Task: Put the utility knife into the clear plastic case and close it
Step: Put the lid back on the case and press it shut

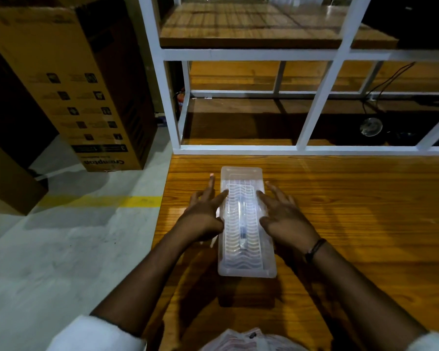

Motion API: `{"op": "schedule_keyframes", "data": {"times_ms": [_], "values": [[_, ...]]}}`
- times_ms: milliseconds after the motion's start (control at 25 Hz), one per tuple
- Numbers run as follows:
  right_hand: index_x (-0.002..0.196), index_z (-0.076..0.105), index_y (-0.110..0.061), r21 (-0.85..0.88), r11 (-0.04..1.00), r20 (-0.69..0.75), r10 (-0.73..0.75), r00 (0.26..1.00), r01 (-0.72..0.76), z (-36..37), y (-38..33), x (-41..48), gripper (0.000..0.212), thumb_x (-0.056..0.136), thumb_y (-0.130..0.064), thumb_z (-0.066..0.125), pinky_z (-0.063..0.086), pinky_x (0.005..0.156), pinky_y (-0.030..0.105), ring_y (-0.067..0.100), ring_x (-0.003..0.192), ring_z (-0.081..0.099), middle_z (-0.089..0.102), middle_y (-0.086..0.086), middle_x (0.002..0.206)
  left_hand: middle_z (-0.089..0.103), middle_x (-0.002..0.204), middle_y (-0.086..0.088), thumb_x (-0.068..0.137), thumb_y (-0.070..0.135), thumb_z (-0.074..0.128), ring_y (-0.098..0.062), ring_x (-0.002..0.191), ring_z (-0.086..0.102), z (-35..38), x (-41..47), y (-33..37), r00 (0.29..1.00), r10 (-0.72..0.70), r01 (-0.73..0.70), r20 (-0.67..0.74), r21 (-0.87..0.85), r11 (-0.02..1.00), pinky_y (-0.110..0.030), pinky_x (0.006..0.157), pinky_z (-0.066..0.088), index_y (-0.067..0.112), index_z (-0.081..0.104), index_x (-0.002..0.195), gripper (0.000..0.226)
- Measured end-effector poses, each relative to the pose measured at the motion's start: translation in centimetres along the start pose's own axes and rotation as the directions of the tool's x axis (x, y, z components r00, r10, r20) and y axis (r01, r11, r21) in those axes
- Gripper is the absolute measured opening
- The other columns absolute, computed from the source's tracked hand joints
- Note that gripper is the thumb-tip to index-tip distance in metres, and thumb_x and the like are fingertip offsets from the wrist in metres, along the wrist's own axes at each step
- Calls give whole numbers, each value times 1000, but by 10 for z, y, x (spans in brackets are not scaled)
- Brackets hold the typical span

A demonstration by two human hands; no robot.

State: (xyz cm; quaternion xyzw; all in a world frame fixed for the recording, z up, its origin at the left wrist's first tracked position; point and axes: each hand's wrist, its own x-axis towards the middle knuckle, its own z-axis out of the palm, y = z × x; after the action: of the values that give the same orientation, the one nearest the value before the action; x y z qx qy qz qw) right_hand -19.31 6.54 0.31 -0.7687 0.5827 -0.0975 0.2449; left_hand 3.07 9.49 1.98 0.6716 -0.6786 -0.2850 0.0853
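Note:
A long clear plastic case lies lengthwise on the wooden table, its ribbed lid down. Through the lid the utility knife shows faintly as a slim light body with a dark spot, lying along the case's middle. My left hand rests against the case's left side, fingers spread, with fingertips on the lid's left edge. My right hand mirrors it on the right side, fingers spread over the lid's right edge. Neither hand wraps around the case.
A white metal shelf frame with wooden boards stands just beyond the table. Tall cardboard boxes stand on the grey floor to the left, beside a yellow floor line. Black cables and a round object lie under the shelf at right.

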Motion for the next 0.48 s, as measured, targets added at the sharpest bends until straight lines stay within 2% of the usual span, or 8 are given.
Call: {"op": "schedule_keyframes", "data": {"times_ms": [80,120,200,240,320,400,480], "values": [[154,31,-28,-123,992,5,-40,999,40,2,-3,9,71,88,-38,54,26,120,43,24,151,10,15,-7,168,-16,174,13,93,29,63,-32,161,-13,-6,6,9,999,15,-19,28,148,989,-58,127,20,33,17,164,85],[151,36,-25,-154,987,-22,-56,998,52,2,-5,12,67,88,-38,53,28,120,43,24,151,14,21,-5,166,-6,176,12,96,33,59,-30,161,-15,-6,9,12,1000,21,-24,21,175,984,-58,128,15,31,17,164,80],[140,48,-20,-177,981,-117,-104,988,82,2,-6,18,58,85,-38,50,39,109,40,25,139,35,42,0,154,19,174,7,102,36,52,-29,162,-11,-3,16,13,998,40,-33,-38,183,983,-56,128,12,26,19,163,70],[135,51,-18,-196,976,-156,-122,980,91,1,-7,21,57,83,-39,46,44,100,38,26,128,44,50,2,145,32,170,3,104,36,49,-30,163,-5,-1,22,12,995,54,-36,-89,190,981,-55,127,14,23,23,161,64],[135,53,-16,-232,967,-202,-153,967,105,2,-9,30,61,81,-41,39,48,90,39,28,114,52,54,5,132,60,151,-4,105,33,48,-33,161,14,1,33,13,971,90,-37,-223,232,972,-53,123,24,19,41,151,49],[132,55,-15,-235,968,-218,-139,966,87,4,-13,40,54,83,-37,42,50,90,42,29,114,52,52,10,128,75,127,-7,104,30,50,-34,150,37,6,41,14,929,151,-36,-337,326,945,-49,114,36,15,57,135,35],[125,53,-14,-200,977,-215,-110,970,66,6,-17,50,44,85,-32,48,48,95,45,32,122,48,49,13,132,79,110,-9,101,28,55,-34,133,54,10,46,13,890,210,-45,-404,381,924,-47,103,43,14,66,124,30]]}}
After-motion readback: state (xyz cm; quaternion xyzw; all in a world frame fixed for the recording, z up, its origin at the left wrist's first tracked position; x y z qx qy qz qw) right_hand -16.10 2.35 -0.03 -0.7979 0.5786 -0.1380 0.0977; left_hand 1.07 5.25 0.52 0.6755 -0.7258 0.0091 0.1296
